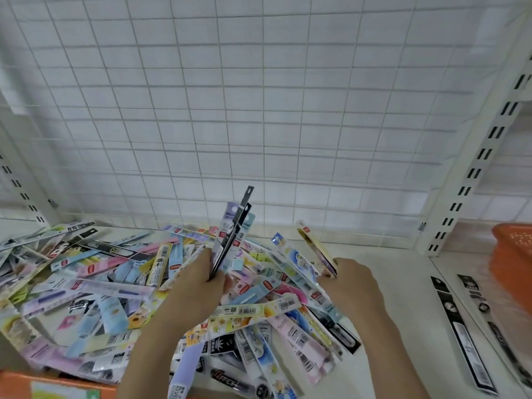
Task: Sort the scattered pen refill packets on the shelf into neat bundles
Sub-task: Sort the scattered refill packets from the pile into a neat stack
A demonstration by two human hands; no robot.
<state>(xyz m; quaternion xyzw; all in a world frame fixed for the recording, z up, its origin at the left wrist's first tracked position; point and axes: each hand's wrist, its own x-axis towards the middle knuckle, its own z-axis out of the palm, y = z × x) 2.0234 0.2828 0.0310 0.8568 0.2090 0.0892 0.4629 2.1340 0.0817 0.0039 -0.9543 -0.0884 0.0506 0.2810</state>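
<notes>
A stationery shop, by the look of it. White slotted shelf uprights (486, 151) and a wire grid backing (230, 110) frame a shelf (403, 283) heaped with priced, barcoded refill packets (115, 283).

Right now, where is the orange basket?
In the head view, the orange basket sits at the far right edge on the neighbouring shelf bay, right of the slotted upright and behind two black packets.

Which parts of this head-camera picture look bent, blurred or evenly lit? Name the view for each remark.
Head view: the wide lens bows the wire grid and the slotted upright; head view: the packet pile smears at the lower left edge, while the bundle in the left hand stays sharper; head view: light is flat and soft, with only faint shadows on the shelf.
</notes>
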